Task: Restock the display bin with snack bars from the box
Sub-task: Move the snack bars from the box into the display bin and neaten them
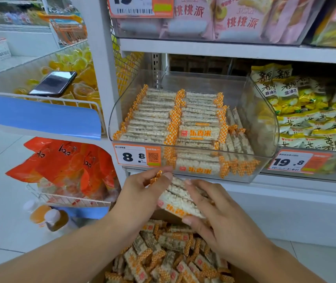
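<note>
Nearest to me, at the bottom of the view, I see the box (163, 260) open and heaped with loose snack bars (171, 242) in orange-checked wrappers. Just above it my two hands meet around a stack of bars (178, 198): my left hand (142, 193) pinches the stack's left end, thumb on top, and my right hand (224, 217) is curled round its right side, fingertips on the upper bars and thumb under the near edge. The stack sits just below the front lip of the display bin (265, 119), not yet inside it. Beyond, the clear bin rests at the front edge of the shelf (285, 184), holding two neat rows of bars along its left and middle, with a few standing at its right. A price tag (136, 156) reading 8.8 is on its front left corner. Left of the post, a phone (53, 83) lies in a wire basket (77, 103).
</note>
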